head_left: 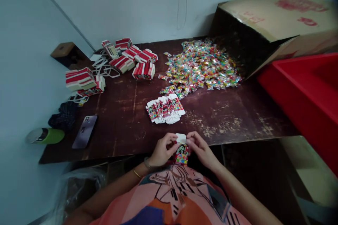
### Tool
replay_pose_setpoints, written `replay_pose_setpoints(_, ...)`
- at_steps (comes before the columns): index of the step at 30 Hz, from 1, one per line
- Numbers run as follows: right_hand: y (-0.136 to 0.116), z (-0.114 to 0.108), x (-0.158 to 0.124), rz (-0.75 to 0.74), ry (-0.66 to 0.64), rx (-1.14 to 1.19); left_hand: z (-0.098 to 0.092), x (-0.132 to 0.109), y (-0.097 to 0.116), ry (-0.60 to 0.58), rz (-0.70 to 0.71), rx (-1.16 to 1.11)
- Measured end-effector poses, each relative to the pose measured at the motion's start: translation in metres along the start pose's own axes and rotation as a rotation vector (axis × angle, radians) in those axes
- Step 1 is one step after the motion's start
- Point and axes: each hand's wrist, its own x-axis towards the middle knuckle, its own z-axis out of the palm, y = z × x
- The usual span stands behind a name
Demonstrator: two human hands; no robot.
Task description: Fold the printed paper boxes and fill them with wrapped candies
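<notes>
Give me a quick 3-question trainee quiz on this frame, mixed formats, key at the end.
1. True or false: both hands, the left hand and the right hand, hold one small printed box at the near edge of the table.
2. Multiple choice: the pile of colourful wrapped sweets lies nearest to A) the phone, B) the open cardboard carton, C) the green bottle.
3. Fill in: the fanned flat box blanks lie directly ____ the hands, farther up the table.

Key: 1 true; 2 B; 3 beyond.
</notes>
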Motion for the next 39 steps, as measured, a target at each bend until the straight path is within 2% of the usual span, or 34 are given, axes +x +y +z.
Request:
replay_pose_setpoints(2, 0.007, -0.002, -0.005, 0.127, -0.028, 0.145, -0.004, -0.005, -0.001, -0.090, 0.001, 0.049)
replay_pose_setpoints(4, 0.009, -0.006, -0.006, 0.217, -0.079, 0.210, -0.007, -0.009, -0.002, -0.123, 0.027, 0.117)
replay_pose_setpoints(7, 0.004, -0.013, -0.001, 0.251, -0.150, 0.157, -0.006, -0.011, -0.002, -0.183, 0.046, 0.136)
replay_pose_setpoints(10, -0.008, -0.020, 0.007, 0.273, -0.306, 0.009, 0.001, -0.009, -0.001, -0.150, -0.048, -0.022)
replay_pose_setpoints(12, -0.017, -0.019, 0.010, 0.184, -0.349, -0.160, 0.008, -0.006, -0.002, -0.134, -0.196, -0.245)
replay_pose_setpoints(15, -0.027, -0.011, 0.008, -0.080, -0.298, -0.429, 0.015, -0.001, -0.001, -0.195, -0.440, -0.624)
replay_pose_setpoints(18, -0.025, -0.001, 0.003, -0.173, -0.234, -0.503, 0.017, 0.001, 0.001, -0.253, -0.537, -0.757)
replay_pose_setpoints(21, -0.017, 0.002, 0.001, -0.148, -0.147, -0.497, 0.014, 0.000, 0.003, -0.305, -0.513, -0.741)
replay_pose_setpoints(23, -0.014, 0.000, 0.001, -0.168, -0.134, -0.527, 0.009, -0.001, 0.002, -0.340, -0.492, -0.693)
replay_pose_setpoints(27, -0.015, -0.006, -0.004, -0.327, -0.289, -0.713, 0.002, -0.003, -0.005, -0.420, -0.430, -0.492)
replay_pose_setpoints(30, -0.018, -0.011, -0.006, -0.411, -0.317, -0.880, 0.002, -0.001, -0.009, -0.415, -0.369, -0.418)
replay_pose_setpoints(33, -0.018, -0.014, 0.001, -0.399, -0.340, -0.805, 0.002, 0.003, -0.006, -0.396, -0.262, -0.372)
replay_pose_setpoints(37, -0.003, -0.009, 0.005, -0.343, -0.076, -0.576, -0.002, 0.003, -0.003, -0.335, -0.211, -0.388)
replay_pose_setpoints(39, 0.009, 0.000, -0.001, -0.376, -0.025, -0.543, -0.006, 0.000, -0.006, -0.319, -0.251, -0.362)
